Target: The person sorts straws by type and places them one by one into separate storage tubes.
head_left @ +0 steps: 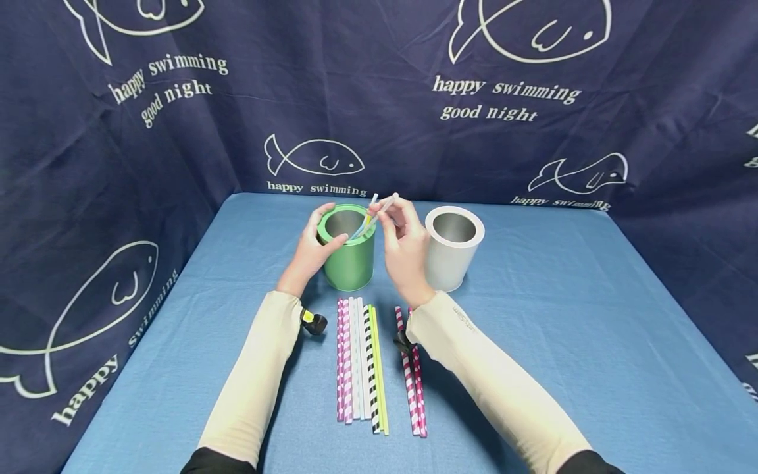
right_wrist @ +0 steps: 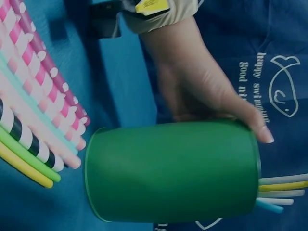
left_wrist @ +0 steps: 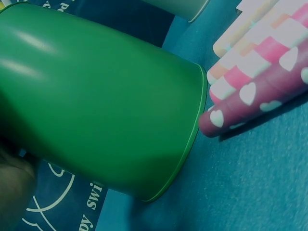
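A green can (head_left: 349, 266) stands upright near the middle of the table. My left hand (head_left: 310, 250) grips its rim from the left, thumb over the front edge. Over the can's right side, my right hand (head_left: 405, 243) pinches a pale straw (head_left: 387, 203) between thumb and fingers, the straw slanting down into the opening. Blue, yellow and white straws lean at that same side, and their ends stick out past the rim beside a yellow straw (right_wrist: 291, 186) in the right wrist view. The left wrist view shows mostly the can's green wall (left_wrist: 101, 96).
A white can (head_left: 451, 263) stands just right of my right hand. In front of the green can lies a row of straws, with purple straws (head_left: 340, 362), a black-and-white striped straw (head_left: 373, 375) and yellow-green ones. Red-and-white straws (head_left: 410, 388) lie under my right forearm.
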